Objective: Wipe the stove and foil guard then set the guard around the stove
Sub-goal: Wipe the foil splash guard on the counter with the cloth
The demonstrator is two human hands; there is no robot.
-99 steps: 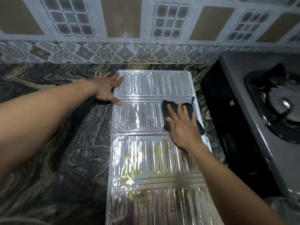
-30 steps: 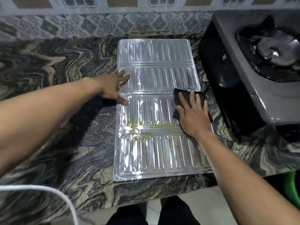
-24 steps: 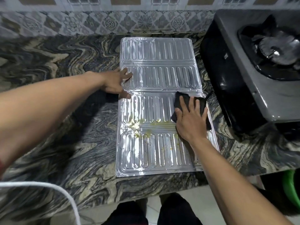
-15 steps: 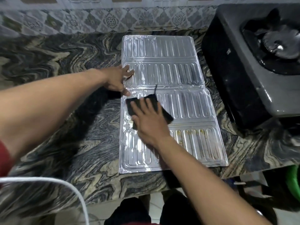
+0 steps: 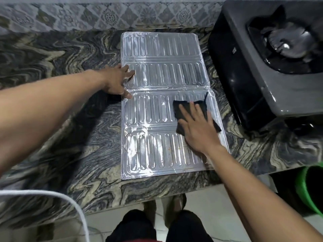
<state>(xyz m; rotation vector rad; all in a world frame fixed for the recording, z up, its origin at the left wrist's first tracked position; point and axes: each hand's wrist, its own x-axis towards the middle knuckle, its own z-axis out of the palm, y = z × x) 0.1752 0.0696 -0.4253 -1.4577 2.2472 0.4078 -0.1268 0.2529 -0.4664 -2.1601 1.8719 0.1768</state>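
Foil guard [image 5: 162, 74] gleaming silver with oblong ribs, cloth [image 5: 182, 110] showing black, stove [image 5: 253, 58] showing grey top, black side, countertop [image 5: 61, 110] swirling black, grey, cream, far tiles [image 5: 87, 16] bearing grey floral medallions.

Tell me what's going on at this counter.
A person is wiping the foil guard, which lies unfolded and flat on the marble counter. The right hand presses a dark cloth flat against the guard's right side, fingers spread. The left hand rests on the guard's left edge, apparently steadying it. The stove sits to the right, and the guard is not yet set around it.
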